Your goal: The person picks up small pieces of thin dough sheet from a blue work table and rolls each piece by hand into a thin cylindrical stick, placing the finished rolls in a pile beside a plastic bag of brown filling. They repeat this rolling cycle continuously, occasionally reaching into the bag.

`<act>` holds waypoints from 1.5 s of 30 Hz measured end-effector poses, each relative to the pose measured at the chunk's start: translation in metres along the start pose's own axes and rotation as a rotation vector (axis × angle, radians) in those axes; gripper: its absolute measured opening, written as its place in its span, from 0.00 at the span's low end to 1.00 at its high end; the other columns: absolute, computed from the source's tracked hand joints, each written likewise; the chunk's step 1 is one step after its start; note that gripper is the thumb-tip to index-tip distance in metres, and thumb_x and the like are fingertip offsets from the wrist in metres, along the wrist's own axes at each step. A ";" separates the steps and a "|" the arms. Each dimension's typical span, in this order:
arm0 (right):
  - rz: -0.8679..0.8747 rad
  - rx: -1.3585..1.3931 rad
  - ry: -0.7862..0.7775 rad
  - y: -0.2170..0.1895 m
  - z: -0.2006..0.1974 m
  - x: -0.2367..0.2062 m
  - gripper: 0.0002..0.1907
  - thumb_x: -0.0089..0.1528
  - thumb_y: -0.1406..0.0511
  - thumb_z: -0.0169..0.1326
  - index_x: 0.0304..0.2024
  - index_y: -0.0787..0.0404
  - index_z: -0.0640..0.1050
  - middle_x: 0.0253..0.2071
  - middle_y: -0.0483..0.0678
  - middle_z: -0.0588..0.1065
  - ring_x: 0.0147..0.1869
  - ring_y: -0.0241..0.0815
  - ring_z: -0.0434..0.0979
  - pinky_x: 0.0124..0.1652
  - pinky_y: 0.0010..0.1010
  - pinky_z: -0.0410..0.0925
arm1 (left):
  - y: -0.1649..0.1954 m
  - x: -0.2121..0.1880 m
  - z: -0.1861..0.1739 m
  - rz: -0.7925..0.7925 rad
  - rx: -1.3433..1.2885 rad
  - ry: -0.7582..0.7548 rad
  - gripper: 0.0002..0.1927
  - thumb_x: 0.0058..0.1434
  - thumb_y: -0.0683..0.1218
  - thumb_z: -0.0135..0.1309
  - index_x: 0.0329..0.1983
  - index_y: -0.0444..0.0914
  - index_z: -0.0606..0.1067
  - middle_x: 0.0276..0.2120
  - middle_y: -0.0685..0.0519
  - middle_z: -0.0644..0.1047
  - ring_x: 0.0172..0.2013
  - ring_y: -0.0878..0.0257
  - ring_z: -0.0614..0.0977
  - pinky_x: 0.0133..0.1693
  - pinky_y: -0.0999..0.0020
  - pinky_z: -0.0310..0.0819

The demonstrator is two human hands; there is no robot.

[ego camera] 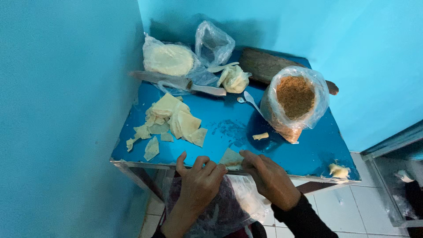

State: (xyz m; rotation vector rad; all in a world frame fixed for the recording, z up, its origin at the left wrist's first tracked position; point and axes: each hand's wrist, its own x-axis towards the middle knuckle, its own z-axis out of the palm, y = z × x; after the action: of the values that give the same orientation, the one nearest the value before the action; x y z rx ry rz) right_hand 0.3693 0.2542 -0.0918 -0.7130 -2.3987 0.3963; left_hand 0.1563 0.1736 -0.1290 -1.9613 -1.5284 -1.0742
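- Left hand (199, 176) and right hand (267, 176) close together at the near edge of the small blue-painted table (299, 152), fingers curled and pinched on a pale triangular piece of thin dough sheet (231, 158) lying between them on the tabletop.
- Dark plastic bag (222, 209) below the hands, under the table edge.
- Heap of cut pale dough pieces (169, 121) well left of the hands.
- Clear plastic bag of brown crumbly filling (294, 99) standing open behind the right hand, white plastic spoon (251, 100) just beside it.
- Long knife (176, 81) lying across the far left, near a bagged stack of pale sheets (167, 59).
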 end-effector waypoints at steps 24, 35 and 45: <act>-0.132 -0.348 0.104 0.028 0.025 -0.018 0.31 0.55 0.74 0.56 0.62 0.59 0.71 0.47 0.50 0.81 0.43 0.47 0.81 0.41 0.39 0.73 | 0.017 -0.006 0.026 -0.068 0.042 0.021 0.06 0.62 0.48 0.64 0.37 0.46 0.78 0.34 0.60 0.78 0.45 0.59 0.78 0.61 0.27 0.44; -0.092 -0.030 0.145 0.003 0.038 -0.020 0.23 0.61 0.76 0.53 0.59 0.63 0.69 0.52 0.56 0.76 0.55 0.55 0.79 0.53 0.43 0.72 | 0.020 -0.024 0.008 -0.121 -0.111 -0.009 0.15 0.61 0.46 0.64 0.49 0.41 0.78 0.39 0.60 0.81 0.46 0.60 0.79 0.63 0.27 0.42; -0.040 0.195 -0.035 -0.021 0.017 -0.006 0.38 0.59 0.71 0.59 0.70 0.64 0.60 0.52 0.56 0.79 0.55 0.57 0.79 0.49 0.40 0.73 | 0.010 -0.020 -0.003 -0.029 -0.069 -0.028 0.10 0.59 0.39 0.60 0.44 0.42 0.79 0.40 0.58 0.81 0.48 0.61 0.79 0.63 0.28 0.44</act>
State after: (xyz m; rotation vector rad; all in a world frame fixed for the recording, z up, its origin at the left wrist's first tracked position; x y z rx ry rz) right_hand 0.3546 0.2320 -0.0994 -0.5738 -2.3624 0.6200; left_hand 0.1635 0.1565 -0.1415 -2.0140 -1.5581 -1.1292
